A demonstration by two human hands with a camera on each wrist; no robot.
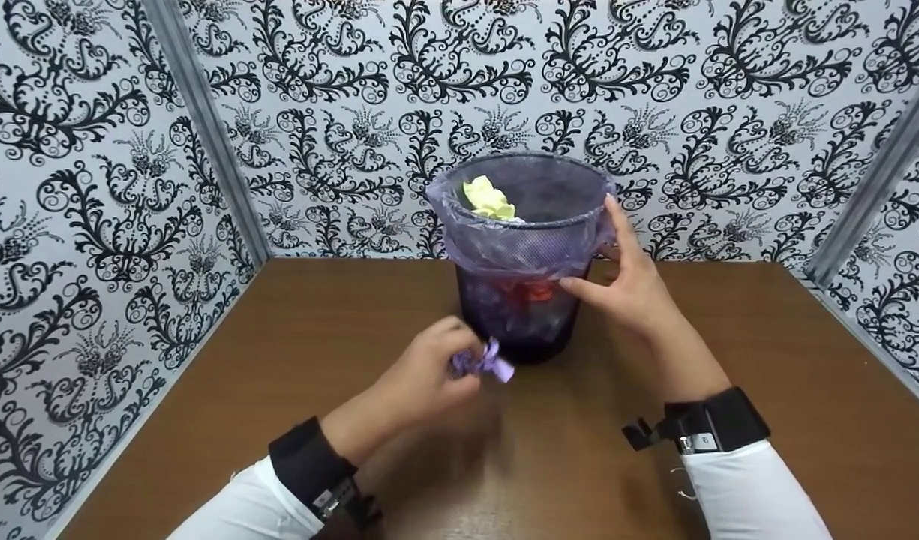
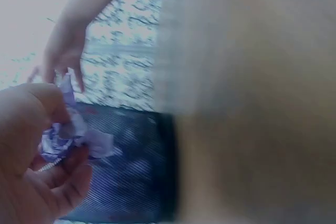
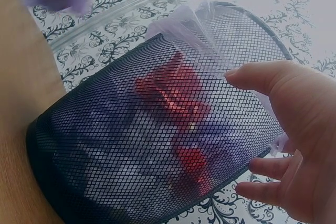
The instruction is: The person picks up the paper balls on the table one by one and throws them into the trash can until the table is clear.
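Left hand (image 1: 421, 367) clenched round a crumpled purple wad (image 1: 483, 364), low, just before the mesh bin (image 1: 521, 315) at table centre. Bin lined with purple bag (image 1: 519, 247); yellow scrap (image 1: 488, 199) inside. Right hand (image 1: 628, 281), fingers spread, steadies bag's rim. Wad likely headed in: lift it clear of rim.

- The left hand (image 1: 427, 369) sits low in front of the body, fingers curled tight around a small crumpled wad it grips.
- Its forearm runs back and down, with a white sleeve and a dark band at the wrist.
- The right hand (image 1: 630, 279) reaches forward and higher, fingers spread and mostly straight, thumb pointing inward.
- The right wrist carries a dark band above a white sleeve.
- The two hands are near each other but apart.
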